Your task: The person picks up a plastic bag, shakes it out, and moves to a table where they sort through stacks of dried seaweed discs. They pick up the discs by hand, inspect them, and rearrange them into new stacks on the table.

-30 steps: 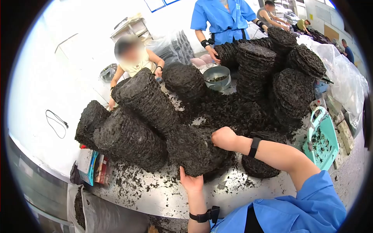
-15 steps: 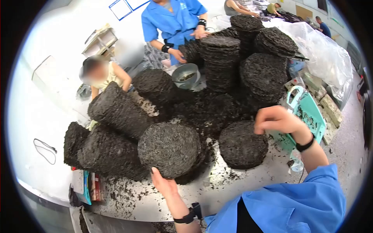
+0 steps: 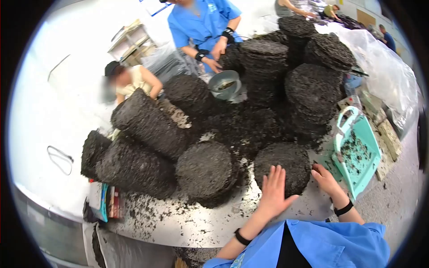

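A round, dark cake that looks like dried seaweed (image 3: 286, 156) lies on the metal table in front of me. My left hand (image 3: 275, 194) rests over its near left part, palm down with fingers spread. At the cake's right edge is my right hand (image 3: 327, 179), its fingers loosely bent and touching or almost touching the rim; nothing shows in it. Just left sits a short stack of similar round cakes (image 3: 205, 172), touched by neither hand.
Tall seaweed stacks (image 3: 263, 67) stand at the back, and others lean at left (image 3: 134, 169). A grey bowl (image 3: 225, 85) sits mid-table. A teal dustpan-like tray (image 3: 357, 152) holds dark scraps at right. A co-worker in blue (image 3: 203, 27) stands opposite; another person (image 3: 140, 82) bends at left.
My left hand has left the left stack and moved right onto the right-hand cake. My right hand has come down from above to that cake's right edge. The view has shifted slightly.
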Tool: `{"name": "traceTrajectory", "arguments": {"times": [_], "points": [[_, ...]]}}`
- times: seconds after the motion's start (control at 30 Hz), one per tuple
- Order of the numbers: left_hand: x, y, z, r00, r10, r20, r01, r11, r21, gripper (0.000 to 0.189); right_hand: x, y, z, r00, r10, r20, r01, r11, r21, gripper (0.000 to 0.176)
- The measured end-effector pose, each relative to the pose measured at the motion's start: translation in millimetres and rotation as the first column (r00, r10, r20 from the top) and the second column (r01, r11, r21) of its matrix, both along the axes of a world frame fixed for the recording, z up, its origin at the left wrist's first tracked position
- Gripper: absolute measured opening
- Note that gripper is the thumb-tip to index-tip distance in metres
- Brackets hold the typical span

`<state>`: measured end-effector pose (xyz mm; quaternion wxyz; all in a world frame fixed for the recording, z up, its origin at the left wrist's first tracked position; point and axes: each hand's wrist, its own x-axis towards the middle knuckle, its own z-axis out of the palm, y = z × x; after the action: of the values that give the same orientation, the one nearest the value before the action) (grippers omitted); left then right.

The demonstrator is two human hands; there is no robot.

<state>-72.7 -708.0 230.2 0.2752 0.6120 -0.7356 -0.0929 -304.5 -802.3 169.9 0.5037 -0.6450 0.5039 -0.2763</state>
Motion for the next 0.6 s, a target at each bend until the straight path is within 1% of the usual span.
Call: {"name": "traceTrajectory", "arguments": {"times": [0.03, 0.07, 0.1, 0.13, 0.17, 0.2, 0.27, 0.3, 0.33, 0.37, 0.4, 0.43, 0.47, 0.53, 0.57, 0.6], "points": [[-2.8, -1.5, -7.0, 1.0, 0.029, 0.011, -0.029, 1.0, -0.01, 0.081, 14.2, -0.8, 7.5, 0.978, -0.157, 0.14, 0.121, 0.964, 0.238, 0.048], [-4.1, -2.8, -13.3, 0.999, 0.053, 0.003, -0.053, 0.999, -0.007, 0.079, 26.5, -2.1, 16.1, 0.916, -0.332, 0.224, 0.193, 0.857, 0.477, 0.05], [-2.5, -2.4, -16.0, 0.997, 0.074, -0.007, -0.074, 0.997, 0.001, 0.078, 26.2, -12.2, 2.7, 0.923, -0.307, 0.231, 0.169, 0.864, 0.474, 0.05], [4.4, -0.6, -13.5, 0.996, 0.089, 0.0, -0.089, 0.996, -0.001, 0.078, 20.6, -26.0, -22.9, 0.827, -0.322, 0.461, -0.018, 0.804, 0.594, 0.054], [14.5, 2.6, -8.2, 0.995, 0.068, -0.072, -0.068, 0.998, 0.008, 0.076, 20.0, -34.4, -36.7, 0.668, -0.367, 0.647, -0.229, 0.725, 0.649, 0.058], [24.2, 4.6, -2.5, 0.989, 0.04, -0.146, -0.039, 0.999, 0.01, 0.075, 28.1, -30.8, -23.3, 0.668, -0.359, 0.652, -0.238, 0.727, 0.644, 0.058], [38.1, 7.9, 4.7, 0.986, 0.015, -0.163, -0.012, 1.0, 0.017, 0.072, 53.5, -11.1, 23.3, 0.57, -0.158, 0.806, -0.408, 0.797, 0.445, 0.065], [42.1, 9.5, 4.4, 0.98, 0.014, -0.199, -0.009, 1.0, 0.025, 0.07, 63.5, -3.7, 31.2, 0.537, -0.17, 0.826, -0.428, 0.789, 0.441, 0.072], [44.3, 10.7, 4.2, 0.972, 0.01, -0.234, -0.003, 0.999, 0.032, 0.068, 72.7, 1.7, 31.9, 0.535, -0.172, 0.827, -0.426, 0.79, 0.44, 0.072], [41.5, 12.1, 4.9, 0.973, 0.009, -0.231, -0.011, 1.0, -0.007, 0.06, 81.5, 5.3, 28.8, 0.469, -0.22, 0.856, -0.481, 0.749, 0.456, 0.071], [39.7, 12.9, 3.9, 0.972, -0.006, -0.233, 0.003, 1.0, -0.013, 0.06, 87.3, 7.1, 26.9, 0.403, -0.269, 0.875, -0.531, 0.71, 0.463, 0.071], [37.4, 14.2, 2.4, 0.982, 0.018, -0.188, -0.027, 0.999, -0.044, 0.057, 90.1, 9.4, 26.5, 0.419, -0.314, 0.852, -0.478, 0.721, 0.501, 0.069], [35.4, 13.9, 2.2, 0.989, 0.039, -0.144, -0.05, 0.996, -0.074, 0.053, 88.9, 10.1, 28.4, 0.416, -0.323, 0.85, -0.457, 0.734, 0.502, 0.069], [39.9, 12.8, 13.9, 0.976, -0.008, -0.217, -0.027, 0.987, -0.159, 0.048, 79.1, 10.7, 32.2, 0.383, -0.302, 0.873, -0.516, 0.714, 0.473, 0.066], [43.6, 12.4, 14.4, 0.973, -0.049, -0.228, 0.013, 0.987, -0.157, 0.048, 75.5, 9.1, 28.6, 0.39, -0.326, 0.861, -0.484, 0.723, 0.493, 0.065], [49.4, 12.5, 12.6, 0.91, 0.046, -0.412, -0.142, 0.968, -0.205, 0.044, 71.4, 7.2, 23.8, 0.386, -0.341, 0.857, -0.451, 0.741, 0.498, 0.065]]}}
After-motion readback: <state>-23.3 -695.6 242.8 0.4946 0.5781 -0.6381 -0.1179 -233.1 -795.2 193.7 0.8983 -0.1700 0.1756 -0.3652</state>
